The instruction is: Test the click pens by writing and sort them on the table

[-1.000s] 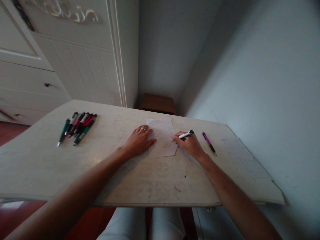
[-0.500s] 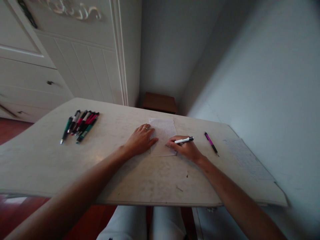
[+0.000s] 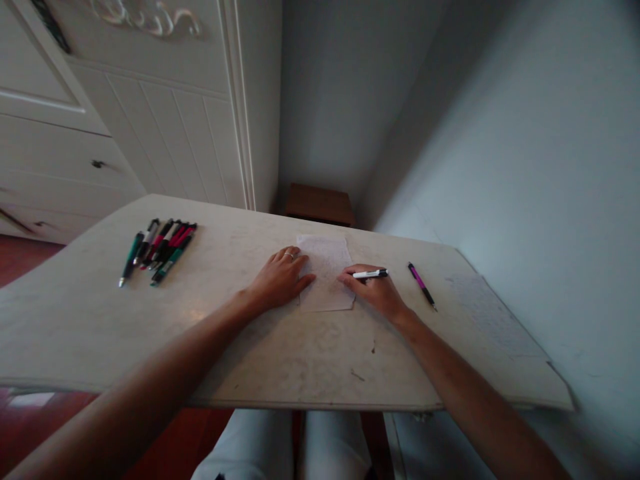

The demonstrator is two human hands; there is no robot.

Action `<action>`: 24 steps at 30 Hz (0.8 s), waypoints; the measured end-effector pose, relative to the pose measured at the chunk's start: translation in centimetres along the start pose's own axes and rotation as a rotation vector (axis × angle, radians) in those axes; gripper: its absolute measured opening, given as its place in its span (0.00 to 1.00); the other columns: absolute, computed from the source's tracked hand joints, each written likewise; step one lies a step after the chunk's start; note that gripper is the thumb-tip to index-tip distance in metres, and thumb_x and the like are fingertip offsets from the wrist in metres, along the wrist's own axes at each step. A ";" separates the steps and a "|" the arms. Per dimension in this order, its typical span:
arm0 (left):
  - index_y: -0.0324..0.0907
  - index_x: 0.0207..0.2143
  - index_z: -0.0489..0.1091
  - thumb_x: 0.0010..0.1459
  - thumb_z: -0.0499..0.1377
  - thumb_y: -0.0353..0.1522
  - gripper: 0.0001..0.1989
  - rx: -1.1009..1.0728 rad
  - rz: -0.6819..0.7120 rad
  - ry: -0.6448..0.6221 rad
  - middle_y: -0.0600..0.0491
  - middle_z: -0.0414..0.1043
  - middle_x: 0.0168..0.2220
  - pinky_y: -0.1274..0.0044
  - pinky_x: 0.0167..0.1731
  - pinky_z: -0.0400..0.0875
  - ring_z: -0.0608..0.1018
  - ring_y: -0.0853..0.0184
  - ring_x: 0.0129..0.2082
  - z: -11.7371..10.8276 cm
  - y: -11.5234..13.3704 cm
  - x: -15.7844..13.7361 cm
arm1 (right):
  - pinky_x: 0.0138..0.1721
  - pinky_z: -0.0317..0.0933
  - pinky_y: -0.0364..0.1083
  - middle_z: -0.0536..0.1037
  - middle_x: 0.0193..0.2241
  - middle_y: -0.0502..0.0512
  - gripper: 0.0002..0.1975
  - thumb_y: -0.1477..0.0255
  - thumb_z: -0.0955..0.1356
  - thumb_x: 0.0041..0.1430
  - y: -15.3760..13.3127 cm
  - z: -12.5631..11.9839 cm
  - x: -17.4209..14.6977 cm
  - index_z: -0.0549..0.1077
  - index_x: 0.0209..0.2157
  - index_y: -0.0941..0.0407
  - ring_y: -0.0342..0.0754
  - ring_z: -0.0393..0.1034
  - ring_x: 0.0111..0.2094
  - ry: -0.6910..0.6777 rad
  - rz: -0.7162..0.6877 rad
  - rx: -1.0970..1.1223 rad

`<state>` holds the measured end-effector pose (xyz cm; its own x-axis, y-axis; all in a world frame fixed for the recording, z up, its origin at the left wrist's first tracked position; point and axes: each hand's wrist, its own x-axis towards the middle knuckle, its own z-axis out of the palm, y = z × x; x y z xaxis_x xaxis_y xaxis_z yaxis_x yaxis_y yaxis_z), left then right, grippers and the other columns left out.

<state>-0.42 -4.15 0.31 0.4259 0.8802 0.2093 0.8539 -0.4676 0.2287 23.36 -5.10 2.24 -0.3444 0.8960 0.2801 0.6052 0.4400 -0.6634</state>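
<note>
white panelled cabinet (image 3: pixel 175 133) left | grey-blue wall (image 3: pixel 530 167) right | low brown furniture (image 3: pixel 320 203) behind table (image 3: pixel 305 363) | reddish floor (image 3: pixel 25 259) | dim light

Two hands at a sheet of paper, one with a pen.
The left hand (image 3: pixel 277 277) lies flat, fingers over the left edge of the paper (image 3: pixel 326 267); the right hand (image 3: pixel 377 290) grips a white-and-black pen (image 3: pixel 369 274) at the right edge. On the counter (image 3: pixel 290 367), a purple-and-black pen (image 3: pixel 422 287) lies right of it, a cluster of pens (image 3: pixel 163 248) far left.
</note>
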 end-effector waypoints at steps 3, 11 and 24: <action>0.38 0.54 0.65 0.64 0.50 0.45 0.24 0.000 -0.003 0.002 0.39 0.63 0.58 0.65 0.58 0.58 0.64 0.54 0.59 0.1 -0.1 0.0 | 0.33 0.62 0.44 0.80 0.30 0.54 0.12 0.63 0.67 0.59 0.4 -0.3 0.1 0.78 0.31 0.56 0.47 0.72 0.30 0.027 0.015 -0.043; 0.38 0.53 0.66 0.64 0.49 0.45 0.23 -0.031 -0.005 -0.003 0.39 0.62 0.58 0.64 0.59 0.57 0.63 0.53 0.60 0.0 0.0 0.0 | 0.27 0.60 0.44 0.79 0.22 0.54 0.14 0.63 0.65 0.59 1.2 -1.2 0.3 0.78 0.28 0.56 0.47 0.71 0.24 0.123 0.090 -0.183; 0.39 0.52 0.67 0.64 0.50 0.43 0.22 -0.037 -0.005 -0.008 0.39 0.62 0.58 0.63 0.58 0.58 0.64 0.53 0.60 -0.1 0.0 0.0 | 0.18 0.61 0.41 0.76 0.17 0.54 0.15 0.64 0.66 0.56 0.7 -1.9 0.2 0.74 0.21 0.58 0.43 0.67 0.15 -0.020 0.216 -0.008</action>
<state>-0.50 -4.17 0.34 0.4240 0.8831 0.2010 0.8443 -0.4657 0.2652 25.10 -4.44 3.16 -0.2202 0.9683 0.1179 0.6721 0.2382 -0.7011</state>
